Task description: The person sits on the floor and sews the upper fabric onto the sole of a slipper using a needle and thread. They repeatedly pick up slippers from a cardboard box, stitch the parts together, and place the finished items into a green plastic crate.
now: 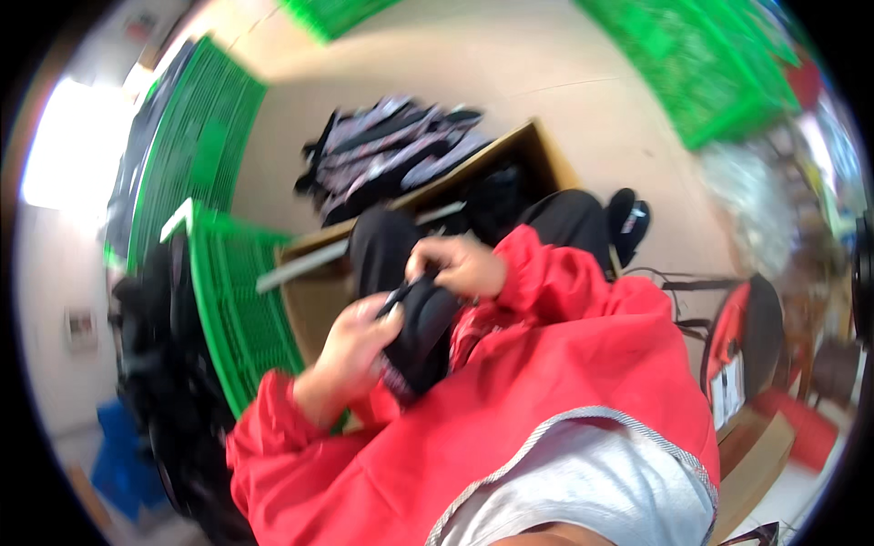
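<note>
Because the black fabric piece [423,328] is soft and folds over itself between two pinch points, it would probably handle best with the cloth drawn lightly taut and the edge kept flat between thumb and fingertips. Steady, even pressure from both sides should help stop the layers sliding or bunching; too hard a tug could pull the fold askew.

The piece sits over the person's lap, just off the middle of the view toward seven o'clock. From the eight o'clock side, the left hand [352,338] grips its edge, thumb and fingers brought together, little gap visible. At one o'clock from the piece, the right hand [460,267] has its fingers curled inward, nipping the upper end; its fingertips are blurred, so their exact hold cannot be told.

Beyond the knees, at twelve o'clock from the piece, lies a pile of patterned and black cloth pieces [401,155]. A cardboard box [546,156] stands nearer, its far end toward one o'clock, and a green crate [238,305] stands toward nine.
</note>
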A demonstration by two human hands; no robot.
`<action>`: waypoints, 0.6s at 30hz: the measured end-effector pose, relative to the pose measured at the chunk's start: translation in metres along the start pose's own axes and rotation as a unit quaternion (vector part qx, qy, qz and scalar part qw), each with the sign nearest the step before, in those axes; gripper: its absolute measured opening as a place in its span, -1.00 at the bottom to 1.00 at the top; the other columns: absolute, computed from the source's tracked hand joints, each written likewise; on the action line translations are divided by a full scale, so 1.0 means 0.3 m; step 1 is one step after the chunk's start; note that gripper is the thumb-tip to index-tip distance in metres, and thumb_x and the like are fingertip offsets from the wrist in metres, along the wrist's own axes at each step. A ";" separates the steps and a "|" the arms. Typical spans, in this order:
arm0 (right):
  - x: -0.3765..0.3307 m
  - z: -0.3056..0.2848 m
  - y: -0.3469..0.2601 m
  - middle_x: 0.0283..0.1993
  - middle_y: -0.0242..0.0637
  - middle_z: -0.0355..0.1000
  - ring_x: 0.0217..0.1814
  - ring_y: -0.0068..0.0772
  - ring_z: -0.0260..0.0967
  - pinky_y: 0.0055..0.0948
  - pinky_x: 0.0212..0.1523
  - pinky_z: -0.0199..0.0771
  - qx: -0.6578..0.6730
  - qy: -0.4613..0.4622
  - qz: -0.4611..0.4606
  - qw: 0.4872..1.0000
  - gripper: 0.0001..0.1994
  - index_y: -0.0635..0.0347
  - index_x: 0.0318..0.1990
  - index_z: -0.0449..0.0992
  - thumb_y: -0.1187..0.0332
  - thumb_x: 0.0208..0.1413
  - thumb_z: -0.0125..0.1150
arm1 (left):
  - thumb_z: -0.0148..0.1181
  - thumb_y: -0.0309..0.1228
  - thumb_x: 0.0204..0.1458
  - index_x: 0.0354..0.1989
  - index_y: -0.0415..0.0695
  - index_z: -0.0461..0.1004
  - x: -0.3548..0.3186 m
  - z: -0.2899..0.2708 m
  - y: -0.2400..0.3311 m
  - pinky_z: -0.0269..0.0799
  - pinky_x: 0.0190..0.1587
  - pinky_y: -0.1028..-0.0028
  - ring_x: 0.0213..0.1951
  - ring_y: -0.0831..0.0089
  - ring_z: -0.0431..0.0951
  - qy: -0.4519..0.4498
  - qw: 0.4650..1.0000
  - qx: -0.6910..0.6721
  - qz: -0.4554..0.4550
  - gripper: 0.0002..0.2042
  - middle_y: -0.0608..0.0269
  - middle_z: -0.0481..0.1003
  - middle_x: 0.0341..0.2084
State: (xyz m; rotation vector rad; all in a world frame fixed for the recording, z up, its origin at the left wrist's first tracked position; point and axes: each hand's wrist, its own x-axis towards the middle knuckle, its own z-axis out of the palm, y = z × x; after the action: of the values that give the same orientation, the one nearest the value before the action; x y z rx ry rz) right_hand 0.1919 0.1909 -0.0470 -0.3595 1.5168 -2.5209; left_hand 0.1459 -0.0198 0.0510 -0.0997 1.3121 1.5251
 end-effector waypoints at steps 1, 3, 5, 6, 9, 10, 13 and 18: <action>0.010 0.011 0.007 -0.21 -0.38 0.44 -0.18 -0.64 0.39 -0.60 -0.17 0.41 0.058 0.014 0.004 0.998 -0.87 0.22 -0.17 0.45 0.53 0.12 0.16 | 0.11 -0.39 0.25 -0.07 -0.29 0.46 0.005 0.001 0.006 0.51 -0.20 0.55 -0.29 0.54 0.55 -0.066 0.997 0.017 0.041 -0.78 0.28 0.55 -0.27; 0.016 -0.005 0.076 -0.24 -0.41 0.45 -0.31 -0.73 0.39 -0.72 -0.37 0.35 0.142 0.021 0.050 0.988 -0.84 0.17 -0.14 0.43 0.41 0.17 0.24 | 0.14 -0.28 0.24 0.04 -0.25 0.41 0.023 -0.034 -0.040 0.55 -0.11 0.48 -0.22 0.45 0.60 -0.101 0.982 -0.157 -0.023 -0.68 0.20 0.56 -0.15; 0.026 -0.003 0.122 -0.24 -0.40 0.46 -0.31 -0.70 0.41 -0.69 -0.35 0.38 0.179 0.003 0.044 0.983 -0.82 0.18 -0.11 0.42 0.39 0.18 0.24 | 0.14 -0.25 0.23 0.08 -0.23 0.39 0.039 -0.062 -0.101 0.55 -0.05 0.42 -0.15 0.40 0.61 -0.160 0.952 -0.258 -0.036 -0.64 0.16 0.55 -0.09; 0.034 0.001 0.138 -0.23 -0.38 0.47 -0.29 -0.65 0.43 -0.62 -0.29 0.44 0.193 -0.006 0.035 0.980 -0.81 0.19 -0.10 0.42 0.38 0.19 0.23 | 0.15 -0.24 0.22 0.09 -0.21 0.39 0.042 -0.047 -0.115 0.56 -0.03 0.40 -0.13 0.39 0.61 -0.202 0.931 -0.303 -0.037 -0.63 0.15 0.55 -0.07; 0.026 0.028 0.183 -0.19 -0.30 0.50 -0.19 -0.50 0.48 -0.47 -0.11 0.52 0.300 -0.026 0.029 0.953 -0.79 0.20 -0.08 0.44 0.29 0.25 0.16 | 0.20 -0.30 0.19 0.14 -0.23 0.36 0.055 -0.023 -0.138 0.37 -0.54 0.67 -0.36 0.60 0.56 -0.169 0.942 -0.290 -0.021 -0.59 0.21 0.56 -0.11; 0.025 0.023 0.203 -0.18 -0.30 0.50 -0.18 -0.49 0.48 -0.48 -0.11 0.52 0.290 0.005 0.035 0.956 -0.78 0.21 -0.08 0.44 0.27 0.26 0.15 | 0.21 -0.32 0.18 0.14 -0.23 0.37 0.066 -0.022 -0.130 0.36 -0.54 0.67 -0.36 0.60 0.56 -0.184 0.942 -0.282 -0.009 -0.60 0.22 0.57 -0.12; 0.037 0.044 0.194 -0.15 -0.30 0.51 -0.16 -0.47 0.49 -0.49 -0.10 0.51 0.097 0.079 -0.006 0.992 -0.80 0.25 -0.11 0.46 0.30 0.27 0.13 | 0.19 -0.44 0.19 0.11 -0.23 0.40 0.105 -0.031 -0.127 0.50 -0.09 0.46 -0.13 0.45 0.58 -0.146 0.946 -0.266 0.115 -0.67 0.20 0.56 -0.10; -0.003 0.051 0.232 -0.29 -0.30 0.52 -0.47 -0.65 0.42 -0.74 -0.68 0.18 0.143 0.304 0.049 0.940 -0.88 0.11 -0.17 0.45 0.49 0.16 0.23 | 0.10 -0.53 0.22 0.07 -0.28 0.45 0.161 -0.056 -0.181 0.44 0.02 0.46 -0.06 0.50 0.53 0.009 0.934 -0.183 0.308 -0.74 0.20 0.54 -0.04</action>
State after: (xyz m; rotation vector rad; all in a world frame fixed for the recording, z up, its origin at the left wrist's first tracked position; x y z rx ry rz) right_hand 0.1993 0.1460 -0.1018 0.5770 1.2393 -2.8565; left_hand 0.1560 -0.0112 -0.0226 0.0724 1.1077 2.3015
